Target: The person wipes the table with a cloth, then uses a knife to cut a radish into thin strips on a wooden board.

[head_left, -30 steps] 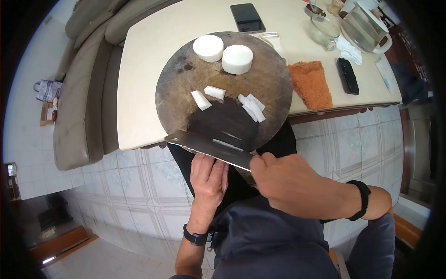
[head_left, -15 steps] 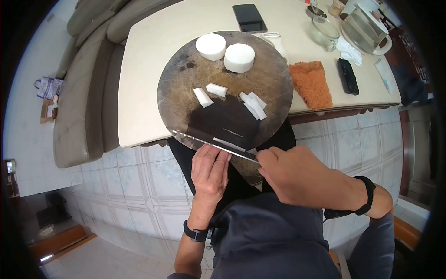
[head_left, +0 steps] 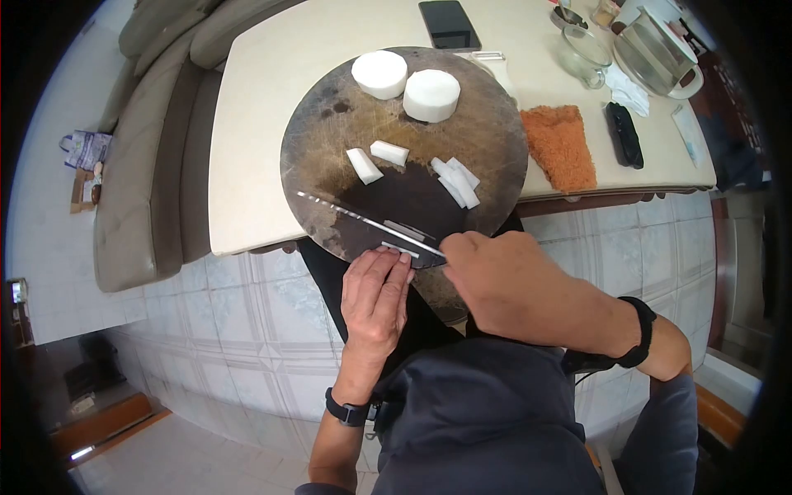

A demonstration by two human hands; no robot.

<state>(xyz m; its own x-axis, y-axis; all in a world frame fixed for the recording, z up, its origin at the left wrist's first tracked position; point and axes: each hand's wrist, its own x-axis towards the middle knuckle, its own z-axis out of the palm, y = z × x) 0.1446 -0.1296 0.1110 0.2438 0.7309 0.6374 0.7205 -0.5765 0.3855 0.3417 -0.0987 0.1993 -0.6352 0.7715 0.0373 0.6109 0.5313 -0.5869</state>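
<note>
A round dark wooden cutting board [head_left: 330, 140] lies on a cream table [head_left: 264, 124], its near edge over the table's front. My right hand [head_left: 511, 285] grips the handle of a cleaver [head_left: 363, 221] whose blade stands edge-down across the board's near part. My left hand [head_left: 375, 301] rests at the board's near rim, fingertips on a thin white strip [head_left: 398, 249] beside the blade. Two thick white radish rounds [head_left: 406, 84] sit at the far side. Cut white pieces [head_left: 375, 159] and sticks [head_left: 455, 181] lie mid-board.
An orange cloth [head_left: 561, 144] lies right of the board. Behind are a black phone [head_left: 450, 23], a glass bowl [head_left: 586, 54], a glass kettle [head_left: 656, 54] and a black remote [head_left: 623, 134]. A grey sofa [head_left: 148, 165] stands left of the table. Tiled floor below.
The cleaver has turned from flat to edge-down and moved farther onto the board. My left fingertips have come up onto the board's rim at the white strip.
</note>
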